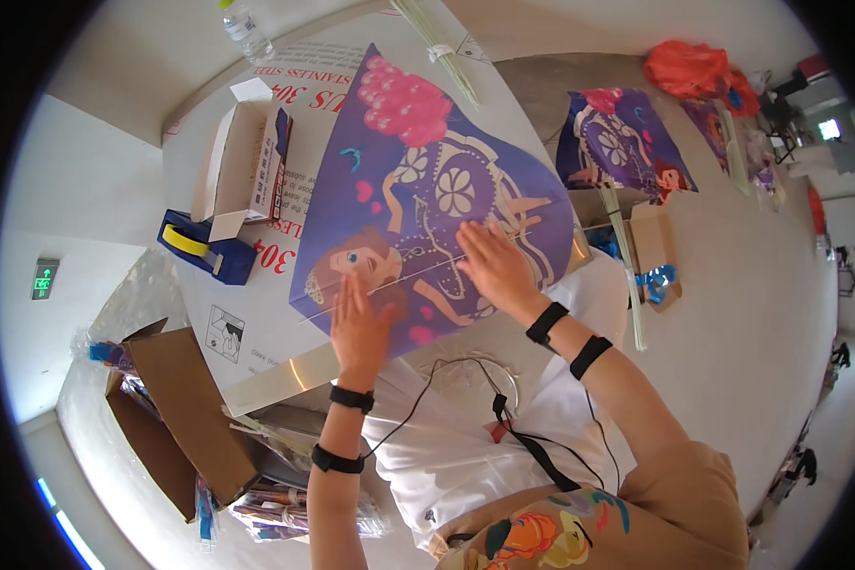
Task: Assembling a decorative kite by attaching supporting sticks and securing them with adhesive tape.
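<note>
A purple kite [456, 185] printed with a cartoon princess and pink balloons lies spread on the table before me. A thin pale rod [410, 275] runs slantwise across it, passing by both hands. My left hand [359, 328] rests on the kite over the printed head, fingers stretched out. Farther right, my right hand [494, 266] lies flat on the printed dress, its fingers also extended. Both palms face down, so anything thin beneath them is hidden. Black bands circle both forearms.
On the table [256, 370] stand a blue tape dispenser [209, 249], an open white box [242, 161] and a bottle [247, 33]. Bundled thin rods [442, 57] lie at the far edge. A second kite [622, 142] lies right. A cardboard box [185, 408] is at lower left.
</note>
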